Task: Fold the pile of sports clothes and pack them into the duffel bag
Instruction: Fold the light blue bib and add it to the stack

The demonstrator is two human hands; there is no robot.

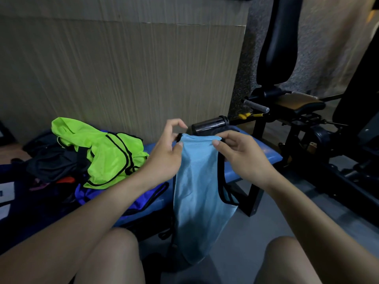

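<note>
So, head view, the only one you've got: you're mid-fold on the light blue bib (196, 181). Your left hand (164, 154) pinches its top edge at about 10 o'clock of the cloth, thumb and fingers closed on the black trim, and your right hand (244, 156) pinches the same edge at 2 o'clock, thumb pressed on top of the fabric. The bib hangs straight down between your knees, already narrow, looks like it's doubled lengthwise, though I can't say for sure.

I'd call this the folding step for one garment, with plenty left: the neon green bib (106, 152) sits crumpled at 9 o'clock from your hands on the blue bench (264, 152), with a royal blue garment (114, 201) under it and a dark pile (51, 158) further left. Can't clearly pick out the duffel bag; the dark mass at the far left edge might be it.

Next move, my guess: lay the bib flat on the bench or bring the bottom hem up to your pinch, keeping both corners lined up. Mesh is slippery, so don't loosen either pinch early.

Writing or logos: none readable. A dark bottle (209, 125) lies at 12 o'clock, no label legible.
</note>
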